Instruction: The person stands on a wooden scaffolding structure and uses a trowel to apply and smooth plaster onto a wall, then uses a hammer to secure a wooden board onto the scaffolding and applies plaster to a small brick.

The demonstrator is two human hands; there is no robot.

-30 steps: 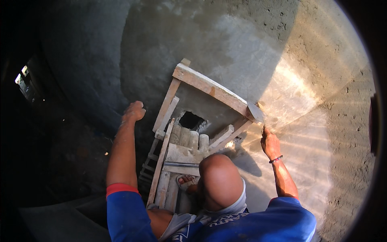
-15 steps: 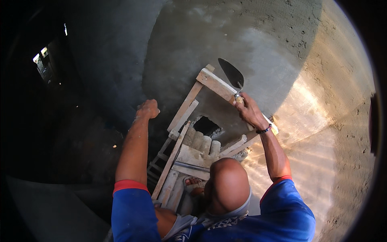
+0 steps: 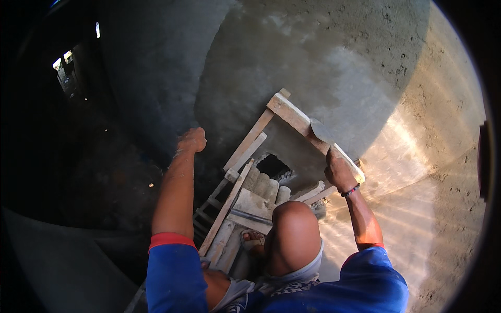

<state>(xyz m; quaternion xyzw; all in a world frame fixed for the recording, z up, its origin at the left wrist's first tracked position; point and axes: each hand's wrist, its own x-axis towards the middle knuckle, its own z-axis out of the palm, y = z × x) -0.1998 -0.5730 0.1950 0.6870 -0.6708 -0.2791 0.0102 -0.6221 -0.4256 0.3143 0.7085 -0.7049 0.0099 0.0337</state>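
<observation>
A pointing trowel [image 3: 321,131] is in my right hand [image 3: 340,171], whose fingers wrap round its handle. Its grey blade overlaps the wooden crossbar [image 3: 300,120] of the frame; whether it touches the wood I cannot tell. My left hand [image 3: 192,140] is closed in a fist on the left, before the dark side of the wall; anything inside it is hidden. Behind the frame rises a wall [image 3: 271,57] with damp grey plaster and a rougher, pitted patch toward the upper right.
A ragged hole [image 3: 274,166] opens low in the wall. My foot [image 3: 253,239] rests on wooden scaffold planks [image 3: 225,237], beside a long rail [image 3: 224,211]. Several rounded blocks [image 3: 263,186] line the far end. Sunlight streaks the right-hand wall [image 3: 396,208].
My right hand has moved down and slightly right, and the trowel blade has dropped from above the crossbar onto its line, turning its lighter face up. The view has shifted slightly.
</observation>
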